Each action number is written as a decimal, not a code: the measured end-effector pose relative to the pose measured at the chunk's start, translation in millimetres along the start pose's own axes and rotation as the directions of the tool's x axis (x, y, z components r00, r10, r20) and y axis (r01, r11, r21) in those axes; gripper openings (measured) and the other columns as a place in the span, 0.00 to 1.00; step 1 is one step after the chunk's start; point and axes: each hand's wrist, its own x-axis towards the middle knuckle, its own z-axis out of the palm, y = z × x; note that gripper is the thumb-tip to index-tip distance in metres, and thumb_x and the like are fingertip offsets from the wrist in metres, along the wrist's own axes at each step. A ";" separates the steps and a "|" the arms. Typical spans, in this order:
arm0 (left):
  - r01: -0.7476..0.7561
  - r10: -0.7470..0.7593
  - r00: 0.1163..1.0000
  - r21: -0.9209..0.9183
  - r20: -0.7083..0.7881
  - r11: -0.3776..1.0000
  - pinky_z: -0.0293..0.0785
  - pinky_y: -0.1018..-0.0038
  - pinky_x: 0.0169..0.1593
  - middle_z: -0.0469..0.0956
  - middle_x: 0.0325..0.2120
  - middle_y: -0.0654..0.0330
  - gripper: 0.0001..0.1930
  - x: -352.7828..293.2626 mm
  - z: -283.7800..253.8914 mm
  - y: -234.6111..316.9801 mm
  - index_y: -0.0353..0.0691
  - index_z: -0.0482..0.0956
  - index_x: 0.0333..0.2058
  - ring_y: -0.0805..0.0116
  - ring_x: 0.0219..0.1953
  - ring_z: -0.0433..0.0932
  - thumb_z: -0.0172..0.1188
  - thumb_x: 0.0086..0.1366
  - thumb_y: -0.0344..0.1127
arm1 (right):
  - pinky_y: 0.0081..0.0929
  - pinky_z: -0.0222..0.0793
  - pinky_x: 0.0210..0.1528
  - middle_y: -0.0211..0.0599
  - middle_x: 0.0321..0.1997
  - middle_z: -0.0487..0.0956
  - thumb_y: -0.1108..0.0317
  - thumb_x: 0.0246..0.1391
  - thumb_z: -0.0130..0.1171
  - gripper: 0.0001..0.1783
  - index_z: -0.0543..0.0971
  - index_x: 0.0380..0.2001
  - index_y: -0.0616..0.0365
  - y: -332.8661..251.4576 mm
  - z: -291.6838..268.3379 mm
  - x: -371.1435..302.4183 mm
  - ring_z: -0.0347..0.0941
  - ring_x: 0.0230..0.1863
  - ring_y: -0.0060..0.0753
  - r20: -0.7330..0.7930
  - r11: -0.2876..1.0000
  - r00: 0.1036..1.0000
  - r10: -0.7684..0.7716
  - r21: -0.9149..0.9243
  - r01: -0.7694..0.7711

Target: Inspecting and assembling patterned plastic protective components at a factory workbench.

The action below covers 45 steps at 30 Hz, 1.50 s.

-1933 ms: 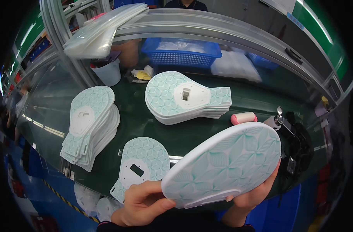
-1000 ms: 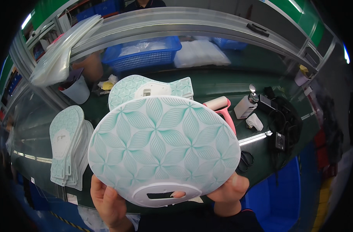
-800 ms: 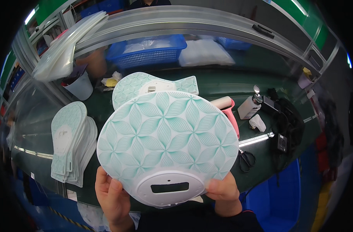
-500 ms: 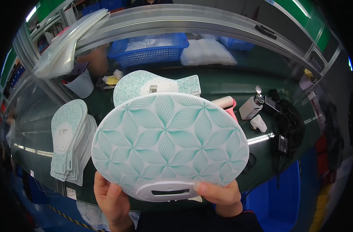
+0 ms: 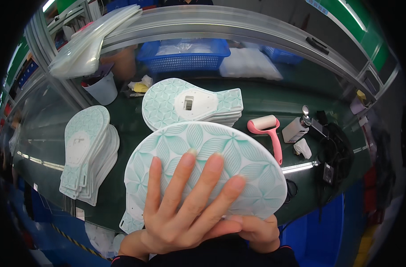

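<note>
A white plastic panel (image 5: 252, 160) with a mint-green petal pattern is held tilted in front of me, its rounded end upward. My left hand (image 5: 185, 213) lies across its face with fingers spread, hiding the middle. At the lower right edge, my right hand (image 5: 258, 229) grips the panel, thumb on the near side; its other fingers are mostly hidden. Just beyond lies a stack of similar paddle-shaped panels (image 5: 163, 102), narrow ends to the right. More such panels (image 5: 85, 129) overlap in a fanned pile on the left.
Right of the stack are a pink-handled lint roller (image 5: 276, 138), a white bottle (image 5: 294, 130), crumpled tissue (image 5: 303, 148), scissors (image 5: 292, 189) and black cables (image 5: 332, 147). Behind stand a white pail (image 5: 101, 89) and blue basket (image 5: 185, 62). Clear plastic bags (image 5: 80, 53) hang over a rail.
My left hand has moved from the panel's lower left edge onto its face, fingers spread. The panel has dropped and turned, baring the far stack and lint roller. The view has shifted slightly.
</note>
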 end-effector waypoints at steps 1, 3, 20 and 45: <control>-0.004 0.004 1.000 -0.004 -0.004 1.000 0.50 0.43 0.52 0.65 0.46 0.51 0.29 -1.2 1.1 -0.3 0.50 0.69 0.44 0.48 0.54 0.56 0.35 0.54 0.63 | 0.21 0.58 0.48 0.37 0.47 0.68 0.75 0.51 0.45 0.20 0.62 0.49 0.64 3.5 0.8 -2.2 0.63 0.47 0.26 -0.004 1.000 1.000 -0.003 -0.004 0.003; -0.090 0.096 0.992 0.082 -0.078 0.993 0.54 0.45 0.51 0.68 0.43 0.54 0.25 -8.2 4.0 -2.2 0.49 0.72 0.41 0.52 0.50 0.63 0.41 0.54 0.60 | 0.20 0.59 0.47 0.36 0.46 0.69 0.75 0.51 0.45 0.19 0.63 0.49 0.64 14.6 5.0 -6.4 0.64 0.46 0.26 -0.116 0.993 0.992 -0.058 -0.111 0.045; 0.566 -0.108 0.782 -0.626 0.614 0.537 0.67 0.68 0.33 0.76 0.22 0.63 0.09 -94.4 -38.5 -39.2 0.38 0.75 0.26 0.63 0.28 0.74 0.60 0.47 0.36 | 0.27 0.58 0.45 0.39 0.41 0.70 0.75 0.44 0.50 0.24 0.62 0.47 0.65 -14.9 35.7 -4.9 0.64 0.43 0.30 -0.266 0.978 0.959 -0.102 -0.206 0.047; 0.481 0.102 0.859 -0.724 0.501 -0.495 0.66 0.55 0.47 0.55 0.50 0.39 0.37 -46.6 -6.3 6.4 0.30 0.40 0.54 0.48 0.50 0.62 0.49 0.47 0.11 | 0.55 0.37 0.57 0.55 0.61 0.27 0.41 0.49 0.34 0.45 0.34 0.57 0.63 -81.7 -9.6 65.2 0.18 0.62 0.48 0.272 0.734 0.835 -0.478 0.647 0.209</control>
